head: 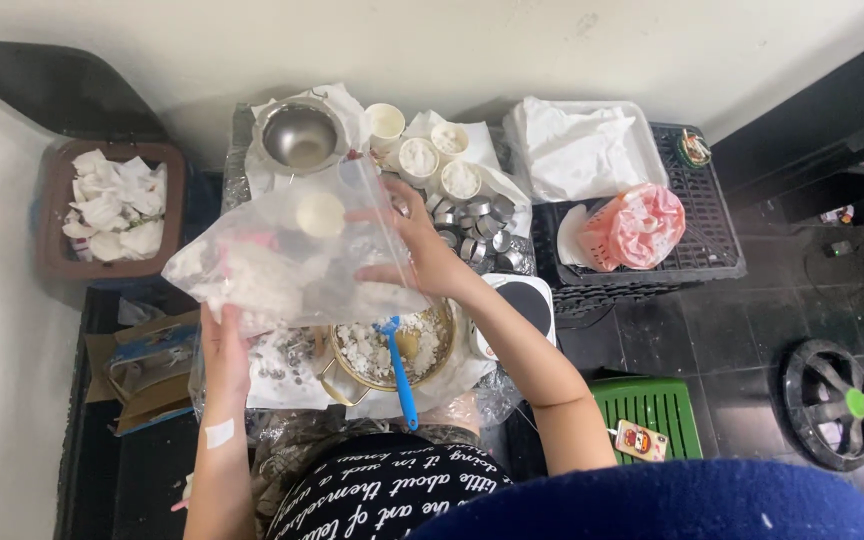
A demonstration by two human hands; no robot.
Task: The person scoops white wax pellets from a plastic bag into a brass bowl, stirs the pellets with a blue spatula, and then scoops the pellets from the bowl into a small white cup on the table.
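Observation:
Both hands hold up a large clear plastic bag [287, 255] with white flakes inside. My left hand [224, 338] grips its lower left edge from below. My right hand [414, 245] grips the bag's right side near its opening. Under the bag sits a gold-coloured pot [434, 358] filled with white flakes, with a blue-handled tool [401, 372] lying in it. Several small metal cups [477, 225] are clustered just beyond my right hand.
A steel bowl [299, 135] and white cups with white filling [420, 155] stand at the back. Right of them a black crate [697, 245] carries a white tray [577, 145] and a pink bag [642, 225]. A bin of crumpled paper [112, 205] stands left; a green stool [652, 405] right.

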